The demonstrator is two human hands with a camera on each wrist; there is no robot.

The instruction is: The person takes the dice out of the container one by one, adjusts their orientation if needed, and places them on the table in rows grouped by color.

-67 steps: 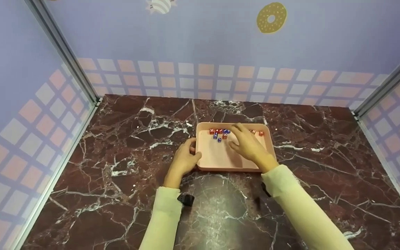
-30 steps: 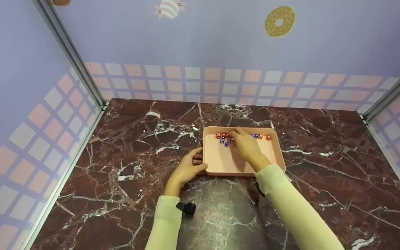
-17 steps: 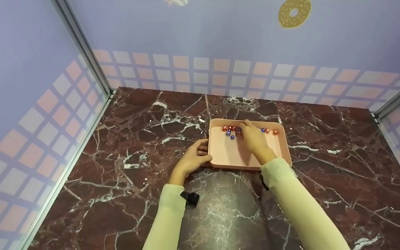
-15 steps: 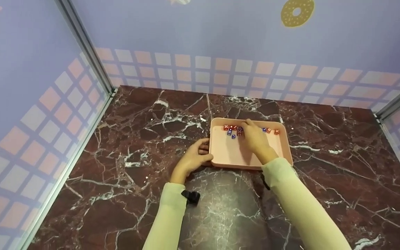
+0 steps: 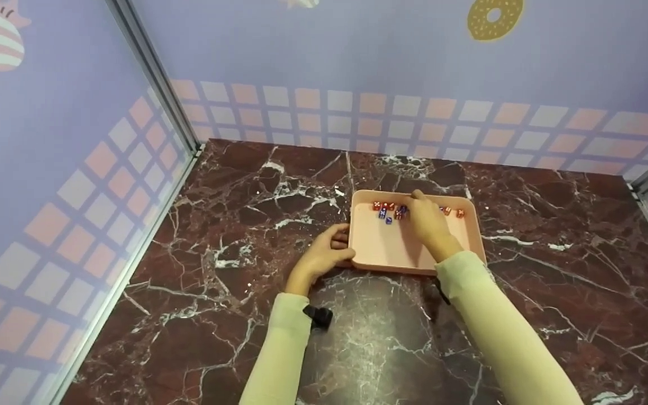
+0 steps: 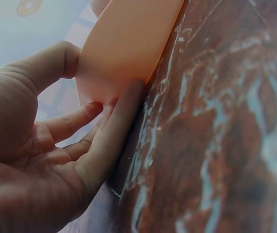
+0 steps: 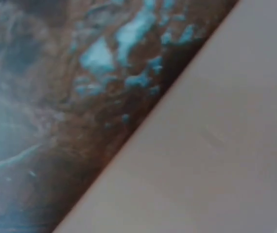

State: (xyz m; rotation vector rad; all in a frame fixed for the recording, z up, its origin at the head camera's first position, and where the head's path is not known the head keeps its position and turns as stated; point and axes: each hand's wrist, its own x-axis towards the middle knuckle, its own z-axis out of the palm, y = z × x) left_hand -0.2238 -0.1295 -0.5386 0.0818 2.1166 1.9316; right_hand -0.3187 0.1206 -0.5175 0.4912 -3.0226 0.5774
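A shallow pink tray (image 5: 386, 247) sits on the marble-patterned surface. Several red dice (image 5: 376, 206) and blue dice (image 5: 388, 220) are near its far wall, mostly left of centre, with red dice (image 5: 460, 214) also at the far right. My left hand (image 5: 324, 256) holds the tray's left side; in the left wrist view its thumb rests on the rim and its fingers touch the outer wall (image 6: 124, 43). My right hand (image 5: 428, 222) reaches into the tray by the far wall, fingers bent down among the dice. Its fingertips and anything between them are hidden.
Purple patterned panels (image 5: 324, 50) stand behind and to both sides, joined by metal corner posts (image 5: 158, 73). Dark red marble-patterned tabletop (image 5: 234, 225) surrounds the tray. The blurred right wrist view shows only tabletop (image 7: 80, 121) and a pale surface (image 7: 216, 145).
My right hand has lowered from above the tray, fingers apart, to among the dice, bending its fingers. The left hand keeps its hold on the tray. The head view has shifted slightly.
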